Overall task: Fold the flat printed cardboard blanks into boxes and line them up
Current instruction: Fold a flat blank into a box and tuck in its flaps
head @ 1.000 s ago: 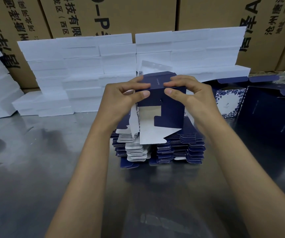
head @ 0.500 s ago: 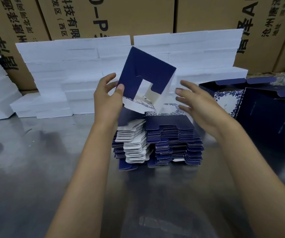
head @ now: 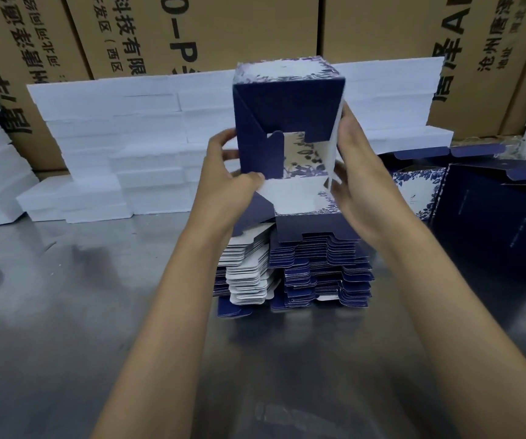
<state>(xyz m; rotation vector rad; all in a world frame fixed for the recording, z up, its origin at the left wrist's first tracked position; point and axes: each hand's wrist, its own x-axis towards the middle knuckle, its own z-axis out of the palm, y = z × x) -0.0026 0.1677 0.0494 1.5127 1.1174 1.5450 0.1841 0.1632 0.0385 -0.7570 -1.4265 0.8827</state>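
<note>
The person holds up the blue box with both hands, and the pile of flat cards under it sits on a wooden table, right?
Nearly. Both the left hand and right hand hold the blue box above the pile of flat cards, but the head view shows the table is shiny grey metal, not wood.

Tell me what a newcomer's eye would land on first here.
First, the half-folded navy box, held up at centre frame between the left hand and the right hand, its near end flaps not yet closed. Just below it a stack of flat blanks sits on the metal table. Behind, white foam blocks line the brown cartons.
</note>
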